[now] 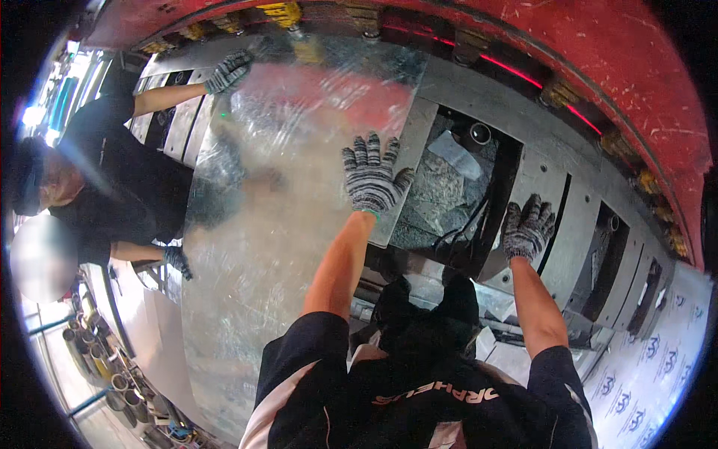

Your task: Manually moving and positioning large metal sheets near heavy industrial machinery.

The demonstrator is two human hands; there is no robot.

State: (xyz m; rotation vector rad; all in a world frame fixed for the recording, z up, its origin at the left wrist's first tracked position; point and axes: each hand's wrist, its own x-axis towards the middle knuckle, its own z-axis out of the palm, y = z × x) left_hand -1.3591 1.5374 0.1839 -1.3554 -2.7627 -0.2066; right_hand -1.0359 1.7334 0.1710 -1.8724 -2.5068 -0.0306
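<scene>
My left hand (pixel 374 173), in a grey striped knit glove, lies flat with spread fingers on the right edge of a large shiny metal sheet (pixel 277 217). In a matching glove, my right hand (pixel 528 228) rests with its fingers stretched out on the grey steel bed (pixel 552 179) of a machine, beside a dark slot. Neither hand holds anything. The sheet stretches from under the red machine frame back toward me. At its left side a co-worker's gloved hand (pixel 229 71) presses on the far edge; the other gloved hand (pixel 178 262) is by the left edge.
A red machine beam (pixel 598 56) arches over the far side, with yellow clamps (pixel 283 15) and a red light line (pixel 512 71) below. Between my hands gapes an opening (pixel 449 183) with scraps inside. Pipe-like parts (pixel 120 382) lie lower left; a printed white sheet (pixel 651 359) is lower right.
</scene>
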